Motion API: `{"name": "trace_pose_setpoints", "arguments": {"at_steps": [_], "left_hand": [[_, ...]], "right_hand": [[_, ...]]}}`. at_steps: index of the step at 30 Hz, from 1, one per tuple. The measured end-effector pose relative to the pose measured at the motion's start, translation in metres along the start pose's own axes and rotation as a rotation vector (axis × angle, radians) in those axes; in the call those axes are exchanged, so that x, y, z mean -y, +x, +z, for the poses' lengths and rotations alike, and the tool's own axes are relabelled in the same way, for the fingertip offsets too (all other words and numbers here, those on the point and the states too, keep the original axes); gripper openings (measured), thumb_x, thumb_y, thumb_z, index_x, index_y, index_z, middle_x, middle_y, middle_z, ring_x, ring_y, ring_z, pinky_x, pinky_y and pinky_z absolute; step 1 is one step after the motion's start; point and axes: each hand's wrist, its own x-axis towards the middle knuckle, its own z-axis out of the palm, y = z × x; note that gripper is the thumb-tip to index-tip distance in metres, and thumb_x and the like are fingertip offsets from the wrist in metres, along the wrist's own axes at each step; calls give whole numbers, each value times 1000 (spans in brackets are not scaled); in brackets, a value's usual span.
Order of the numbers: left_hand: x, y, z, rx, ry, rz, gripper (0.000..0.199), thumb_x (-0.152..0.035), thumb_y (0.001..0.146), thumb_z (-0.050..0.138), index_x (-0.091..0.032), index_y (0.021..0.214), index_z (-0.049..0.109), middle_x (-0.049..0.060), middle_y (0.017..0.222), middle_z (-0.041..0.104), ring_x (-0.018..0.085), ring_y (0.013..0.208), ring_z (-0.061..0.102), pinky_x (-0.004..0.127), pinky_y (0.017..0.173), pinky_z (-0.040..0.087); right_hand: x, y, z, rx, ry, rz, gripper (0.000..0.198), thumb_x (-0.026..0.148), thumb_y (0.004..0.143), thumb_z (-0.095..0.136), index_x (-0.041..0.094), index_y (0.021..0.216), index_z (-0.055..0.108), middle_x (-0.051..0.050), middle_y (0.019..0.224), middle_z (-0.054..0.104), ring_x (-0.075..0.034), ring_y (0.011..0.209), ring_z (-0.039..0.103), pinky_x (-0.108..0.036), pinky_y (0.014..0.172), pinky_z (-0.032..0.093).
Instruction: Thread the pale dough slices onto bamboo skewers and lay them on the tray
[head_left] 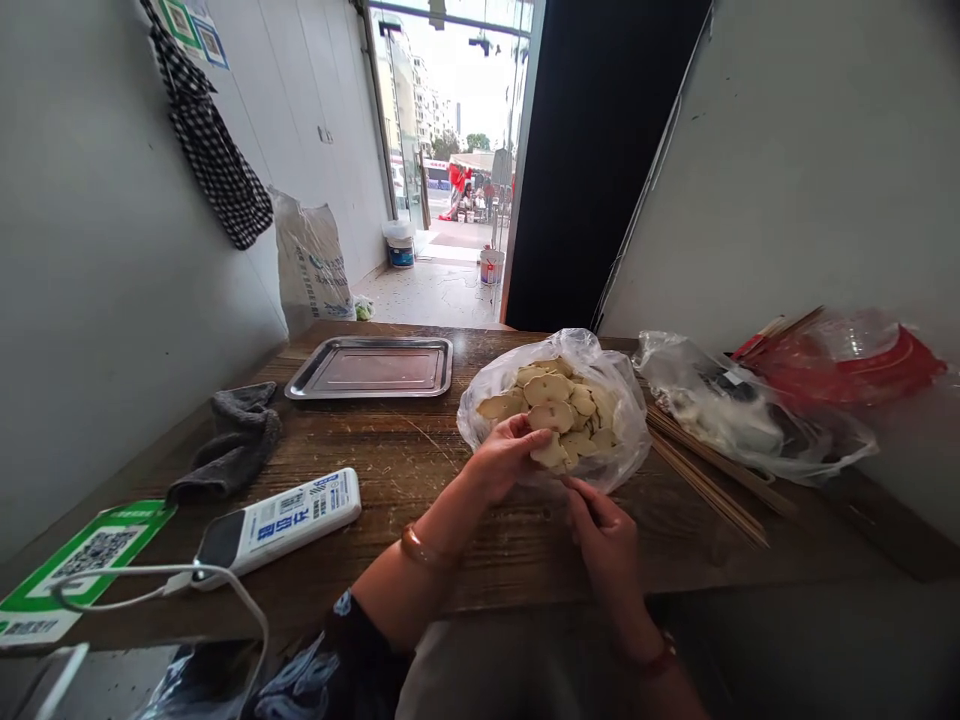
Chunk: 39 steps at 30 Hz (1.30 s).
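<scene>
A clear plastic bag [630,400] lies open on the table, filled with thin pale potato slices [547,388] with brown skin edges. My left hand [510,460] reaches over the bag's near side and pinches a potato slice [551,455] between thumb and fingers. Just right of it and lower, my right hand [606,530] is closed in a pinch. A thin brown tip, apparently a bamboo skewer [568,481], shows at its fingertips beside the held slice; most of it is hidden. More bamboo skewers [709,485] lie in a loose bundle to the right of the bag.
An empty metal tray [371,368] sits back left. Left of my arm are a grey cloth [240,440], a white power bank [300,515] with a cable, and a green QR card [97,550]. Plastic bags [765,420] with red packaging crowd the right side by the wall.
</scene>
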Motion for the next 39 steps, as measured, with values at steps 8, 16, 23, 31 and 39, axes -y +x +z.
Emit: {"name": "trace_pose_setpoints", "arguments": {"at_steps": [8,16,23,31,39], "left_hand": [[1,-3,7,23,51,-10,42,-34,56,86,-11,85,66,1,71,64,7,57,53,19,51,38],[10,-5,12,-28,-7,5,38,-30,55,87,-11,82,69,4,75,67,10,61,59,21,59,47],[9,-6,16,-21,-49,-27,41,-33,56,86,-12,86,70,6,79,70,16,70,64,28,65,53],[15,-7,18,-95,1,-65,39,-33,51,88,-11,79,71,4,74,70,13,64,63,24,62,51],[14,-9,21,-19,32,-70,42,-35,59,85,-11,89,70,4,75,69,10,62,60,21,58,47]], "right_hand": [[-4,1,0,-16,18,-3,36,41,84,59,15,103,74,1,57,58,-10,48,48,-21,43,38],[-3,1,1,11,7,-9,34,40,85,58,17,104,74,1,57,59,-11,48,48,-22,45,39],[1,3,0,14,0,-4,31,38,84,58,16,99,74,2,53,57,-11,46,47,-21,45,38],[0,3,1,23,35,35,30,40,84,58,16,94,74,3,53,54,-10,45,45,-21,43,34],[-1,2,0,-16,36,28,30,39,84,59,15,96,73,4,54,54,-10,46,45,-21,45,37]]}}
